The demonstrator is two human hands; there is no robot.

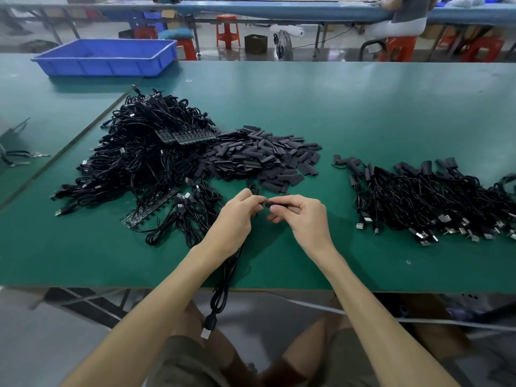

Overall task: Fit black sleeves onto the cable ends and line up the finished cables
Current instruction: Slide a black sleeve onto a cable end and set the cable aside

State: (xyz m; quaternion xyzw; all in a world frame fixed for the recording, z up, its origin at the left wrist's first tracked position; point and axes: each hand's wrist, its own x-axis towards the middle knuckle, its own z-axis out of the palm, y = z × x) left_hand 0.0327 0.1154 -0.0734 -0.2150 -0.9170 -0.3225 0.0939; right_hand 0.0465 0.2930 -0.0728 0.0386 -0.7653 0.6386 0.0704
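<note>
The left hand [237,216] is pinching the end of a thin black cable [223,286], which is hanging past the near edge of the green table [363,107]. The right hand [303,216] is gripping a short black tubular sleeve [275,203], its tip touching that cable end between the two hands. Loose sleeves [259,157] are lying just beyond the hands, unsleeved cables [139,157] to the left, finished cables [424,199] to the right. No legible writing is showing.
</note>
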